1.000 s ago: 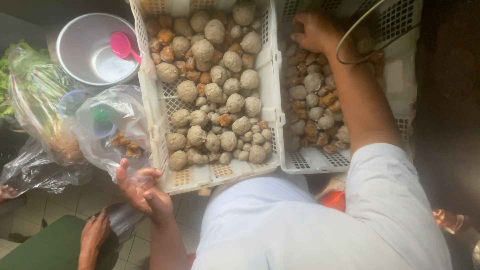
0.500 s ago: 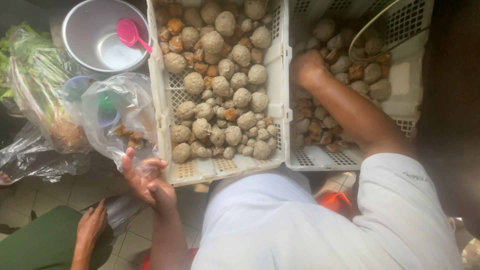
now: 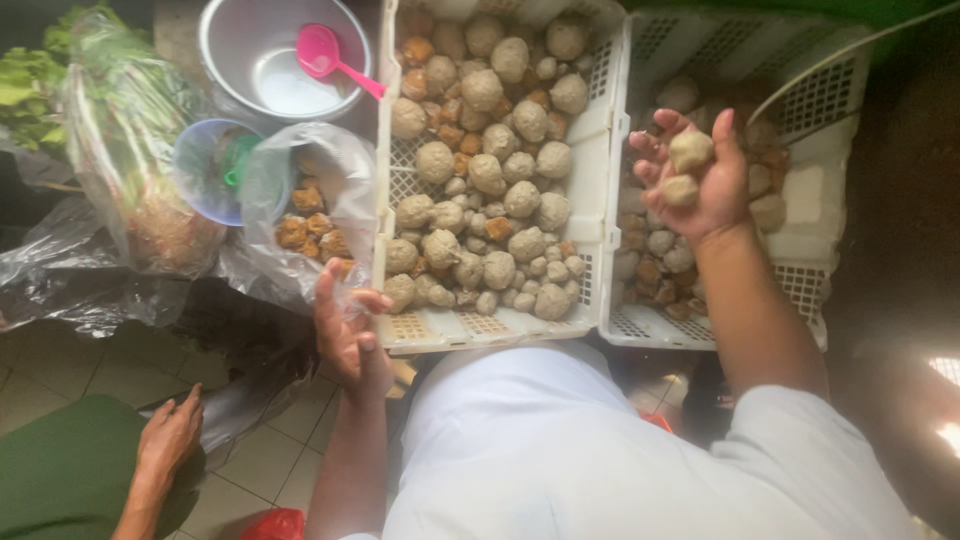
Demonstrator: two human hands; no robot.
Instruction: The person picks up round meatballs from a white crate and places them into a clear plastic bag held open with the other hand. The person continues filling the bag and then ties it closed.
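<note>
My right hand (image 3: pixel 700 178) is raised palm-up over the right white crate (image 3: pixel 800 290) and holds two round grey-brown balls (image 3: pixel 688 150). Under it lie several more balls and brown fried pieces. My left hand (image 3: pixel 345 325) rests at the near left corner of the left white crate (image 3: pixel 440 335), fingers apart, touching the edge of a clear plastic bag (image 3: pixel 305 175) with brown fried cubes in it. The left crate is heaped with several grey-brown balls (image 3: pixel 500 170) of mixed sizes.
A metal bowl (image 3: pixel 235 50) with a pink scoop (image 3: pixel 325 55) stands at the back left. A bluish plastic cup (image 3: pixel 205 170) and bagged leafy greens (image 3: pixel 120 130) lie left of the crates. Another person's hand (image 3: pixel 170 435) and green sleeve show at bottom left, over a tiled floor.
My right hand has lifted out of the right crate and turned palm-up with two balls in it. The view has shifted; my left hand stays by the bag.
</note>
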